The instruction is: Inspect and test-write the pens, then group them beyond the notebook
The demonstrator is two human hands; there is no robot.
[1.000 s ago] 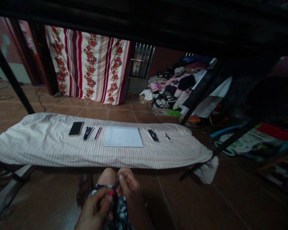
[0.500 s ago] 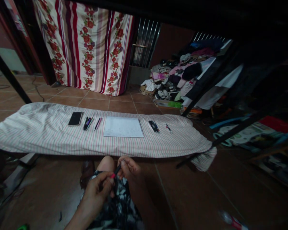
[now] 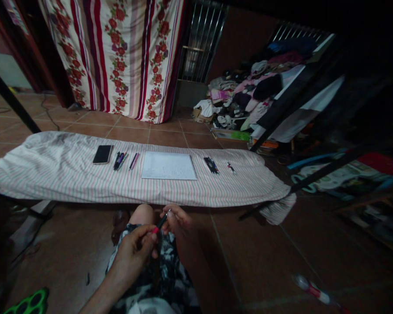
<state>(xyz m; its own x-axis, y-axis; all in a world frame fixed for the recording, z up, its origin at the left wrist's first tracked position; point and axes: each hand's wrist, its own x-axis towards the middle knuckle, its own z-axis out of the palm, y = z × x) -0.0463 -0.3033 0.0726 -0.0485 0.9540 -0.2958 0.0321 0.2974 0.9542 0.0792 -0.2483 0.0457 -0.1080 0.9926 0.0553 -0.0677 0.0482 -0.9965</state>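
Note:
Between my hands, over my lap, is a dark pen (image 3: 162,221) with a bright pink part at its near end. My left hand (image 3: 137,246) pinches that pink end. The fingers of my right hand (image 3: 178,222) close on the far end, where a light tip shows. Past my knees a low surface under a striped cloth (image 3: 94,187) carries an open spiral notebook (image 3: 169,165). Left of the notebook are two pink and dark pens (image 3: 134,161), a cluster of several pens (image 3: 119,161) and a phone (image 3: 103,154). To its right lie several dark pens (image 3: 211,165) and a few small pen parts (image 3: 231,168).
A floral striped curtain (image 3: 118,56) hangs at the back, beside a heap of clothes (image 3: 242,96). Dark metal bars (image 3: 11,96) slant down at both sides. On the tiled floor are a green object with round holes (image 3: 31,302) and a plastic bottle (image 3: 314,291).
The view has tilted down slightly, so the bench and hands sit higher and more of the green object shows. Both hands keep their hold on the pen.

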